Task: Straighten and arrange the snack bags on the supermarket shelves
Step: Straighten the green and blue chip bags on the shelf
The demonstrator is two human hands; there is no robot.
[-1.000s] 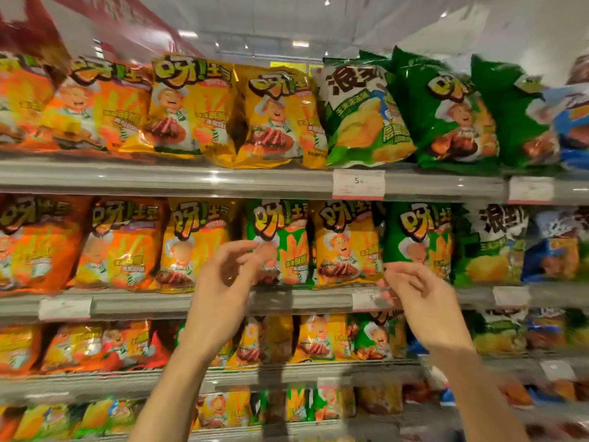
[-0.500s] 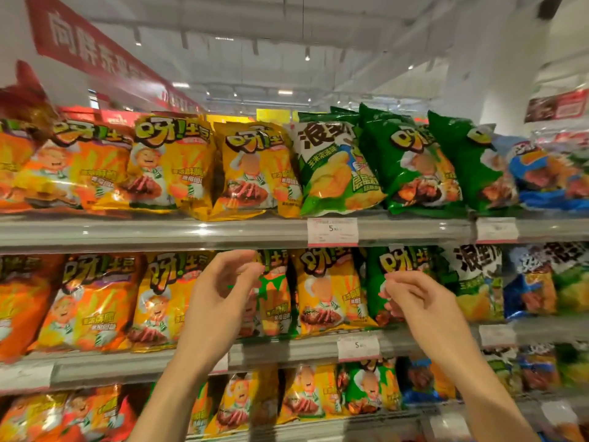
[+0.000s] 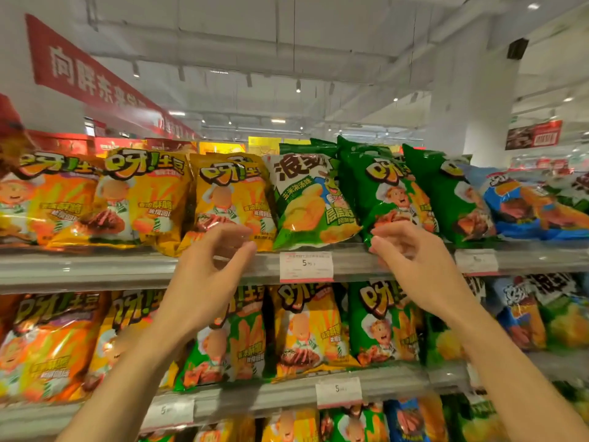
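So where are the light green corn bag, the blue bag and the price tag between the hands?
light green corn bag (image 3: 306,199): head view, front panel.
blue bag (image 3: 529,205): head view, front.
price tag (image 3: 306,266): head view, centre.

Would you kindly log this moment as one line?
stage: reaching to top shelf | left hand: open, near yellow bag | right hand: open, fingertips at green bag | nothing gripped

Top shelf (image 3: 95,266) front row: 3 orange-yellow bags (image 3: 149,199), 1 white-green bag (image 3: 306,199), 2 dark green bags (image 3: 392,193). 2 hands (image 3: 207,275), 4 price tags (image 3: 306,266) visible.
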